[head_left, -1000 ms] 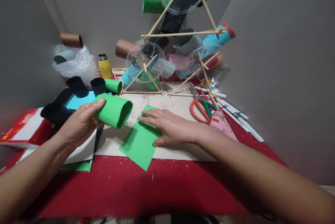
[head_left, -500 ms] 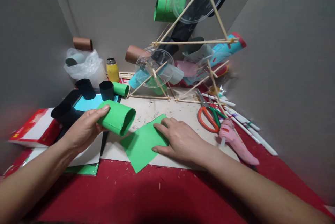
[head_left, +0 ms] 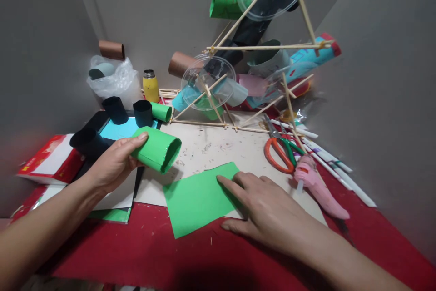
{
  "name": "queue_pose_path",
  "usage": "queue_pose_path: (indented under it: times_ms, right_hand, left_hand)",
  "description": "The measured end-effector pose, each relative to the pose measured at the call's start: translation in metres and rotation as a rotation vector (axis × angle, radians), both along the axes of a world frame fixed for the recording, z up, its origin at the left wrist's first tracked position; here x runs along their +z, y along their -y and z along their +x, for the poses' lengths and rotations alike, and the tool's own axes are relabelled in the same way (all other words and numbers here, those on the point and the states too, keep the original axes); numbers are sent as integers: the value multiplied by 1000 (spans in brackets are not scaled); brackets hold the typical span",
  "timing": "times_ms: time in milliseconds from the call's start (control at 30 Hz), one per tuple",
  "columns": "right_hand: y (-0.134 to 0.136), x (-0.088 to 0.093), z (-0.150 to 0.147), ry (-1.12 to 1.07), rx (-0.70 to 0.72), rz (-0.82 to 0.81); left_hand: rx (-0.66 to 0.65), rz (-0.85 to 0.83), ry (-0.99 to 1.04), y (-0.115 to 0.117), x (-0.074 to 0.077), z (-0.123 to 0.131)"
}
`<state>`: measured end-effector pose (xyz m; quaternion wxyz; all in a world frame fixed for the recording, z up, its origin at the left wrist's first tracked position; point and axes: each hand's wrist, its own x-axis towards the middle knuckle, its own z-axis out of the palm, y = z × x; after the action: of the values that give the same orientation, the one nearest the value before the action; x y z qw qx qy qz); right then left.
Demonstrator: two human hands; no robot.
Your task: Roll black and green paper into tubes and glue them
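Note:
My left hand [head_left: 117,159] grips a green paper-covered tube [head_left: 153,148], thumb on top, its open end facing right. A flat green sheet of paper [head_left: 200,200] lies partly on the pale board [head_left: 218,145] and partly over the red tablecloth [head_left: 150,250]. On the sheet's right end rests my right hand [head_left: 262,204], fingers spread, index fingertip on the paper and thumb just off its lower edge. Beyond the right hand lie orange-handled scissors [head_left: 277,155] and a pink glue gun [head_left: 316,191].
A stick frame [head_left: 197,123] with clear plastic lids [head_left: 207,82] and coloured tubes stands at the back. Black tubes [head_left: 88,143], a red-and-white packet [head_left: 51,159] and a yellow bottle [head_left: 150,86] are on the left. White rolled sticks [head_left: 340,173] lie at right.
The green sheet has turned flatter and shifted toward me. My right hand has moved right and nearer, uncovering more of it. The left hand still holds the tube; the view has shifted slightly.

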<state>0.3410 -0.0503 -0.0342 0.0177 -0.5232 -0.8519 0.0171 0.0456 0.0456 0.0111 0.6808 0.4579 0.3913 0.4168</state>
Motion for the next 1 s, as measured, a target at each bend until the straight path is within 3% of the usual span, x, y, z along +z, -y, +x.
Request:
queue_pose_path:
  times_ms: [500, 1000]
  right_hand:
    - [-3, -18, 6, 79, -61, 109]
    - [-3, -6, 2, 72, 65, 92]
  left_hand:
    - [-30, 38, -62, 7, 7, 0]
    - [-20, 81, -141, 17, 16, -2]
